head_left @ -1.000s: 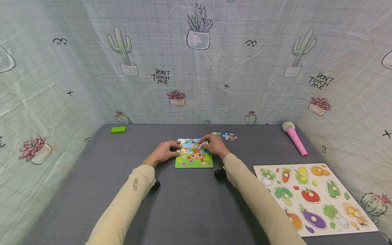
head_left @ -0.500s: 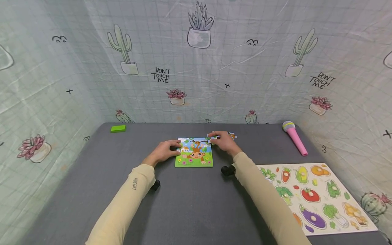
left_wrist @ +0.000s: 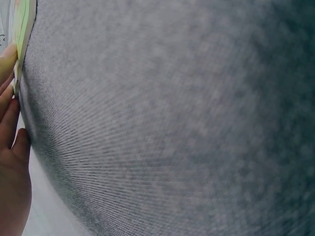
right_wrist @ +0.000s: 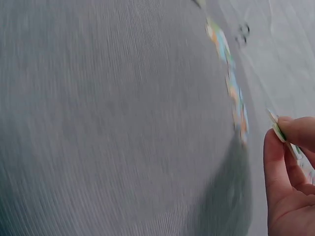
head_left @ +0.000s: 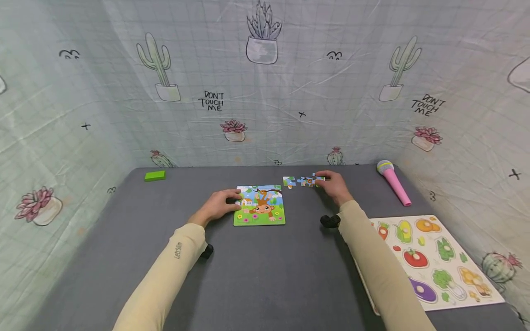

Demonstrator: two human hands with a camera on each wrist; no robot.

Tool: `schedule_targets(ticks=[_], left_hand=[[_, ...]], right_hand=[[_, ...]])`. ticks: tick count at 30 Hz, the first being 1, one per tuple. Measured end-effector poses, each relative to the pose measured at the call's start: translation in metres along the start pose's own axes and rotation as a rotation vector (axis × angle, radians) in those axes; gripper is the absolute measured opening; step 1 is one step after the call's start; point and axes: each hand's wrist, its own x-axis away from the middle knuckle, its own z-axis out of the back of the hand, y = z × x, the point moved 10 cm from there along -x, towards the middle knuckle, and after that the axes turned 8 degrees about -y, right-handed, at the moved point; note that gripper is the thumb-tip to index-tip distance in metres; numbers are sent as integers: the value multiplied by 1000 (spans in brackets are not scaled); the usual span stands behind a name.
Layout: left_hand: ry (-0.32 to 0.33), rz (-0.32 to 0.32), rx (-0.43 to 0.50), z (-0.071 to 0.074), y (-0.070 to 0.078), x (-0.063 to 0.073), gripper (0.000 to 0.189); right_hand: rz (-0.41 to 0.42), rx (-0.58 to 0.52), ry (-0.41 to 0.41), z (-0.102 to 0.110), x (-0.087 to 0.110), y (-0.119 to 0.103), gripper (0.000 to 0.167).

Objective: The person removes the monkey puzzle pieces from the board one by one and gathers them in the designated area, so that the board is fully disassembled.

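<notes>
A jigsaw puzzle board (head_left: 261, 212) with a monkey hanging from a branch lies mid-table. My left hand (head_left: 218, 204) rests at its left side, fingertips and thumb on its edge. The board's edge (left_wrist: 25, 42) shows beside those fingers in the left wrist view. Farther right, my right hand (head_left: 334, 185) pinches a jigsaw piece (right_wrist: 279, 132) between thumb and fingers. Two loose pieces lie near it: one white, blue and green piece (head_left: 289, 181) beyond the board's right corner, and another piece (head_left: 305, 181) partly overlapped by the held one in the head view.
A vegetable picture board (head_left: 439, 266) lies at the right front, partly under the right sleeve in this view. A pink toy microphone (head_left: 395, 184) is at the back right and a green block (head_left: 155, 176) at the back left. Patterned cloth (head_left: 265, 115) surrounds the grey table.
My right hand has moved from the board's upper right side to the right, carrying a jigsaw piece over to the loose pieces. The left hand stays at the board; the head view has shifted slightly.
</notes>
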Motion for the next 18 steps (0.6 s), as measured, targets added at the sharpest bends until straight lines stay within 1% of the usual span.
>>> schedule_targets(ticks=[4,7,11,15,18], left_hand=[[-3,9,-8,0,-2,0,40],[-1,8,-17,0,-2,0,40],[4,-1,-15,1,-1,1,39],[9,-9,-14,1,0,1,38],[8,-8,-8,1,0,0,39]], right_hand=[[-26,12,54,19,1,12,39],[-48,18,71,28,2,19,39],[-76,1,54,34,2,25,39],[-102,-12,25,34,1,29,38],[-112,0,10,34,1,30,39]])
